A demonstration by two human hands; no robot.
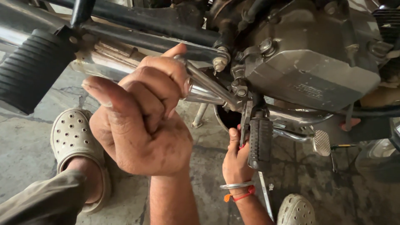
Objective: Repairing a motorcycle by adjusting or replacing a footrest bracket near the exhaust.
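Observation:
My left hand [141, 121] fills the middle of the view, closed in a fist around a chrome lever [210, 85] that runs to the motorcycle's engine case [312, 79]. Its thumb sticks out to the upper left. Lower and to the right, my right hand [235, 162], with a metal bangle and a red thread on the wrist, grips a dark metal tool with red on its handle [245, 125]. That tool's head sits at the joint just left of a black rubber footpeg [260, 143]. Its exact kind is unclear.
A ribbed black rubber peg [33, 66] juts out at upper left. A chrome exhaust pipe [296, 116] and a metal brake pedal [321, 142] lie right of the footpeg. A thin metal bar [265, 196] hangs below it. My feet in pale clogs [73, 135] rest on cracked concrete.

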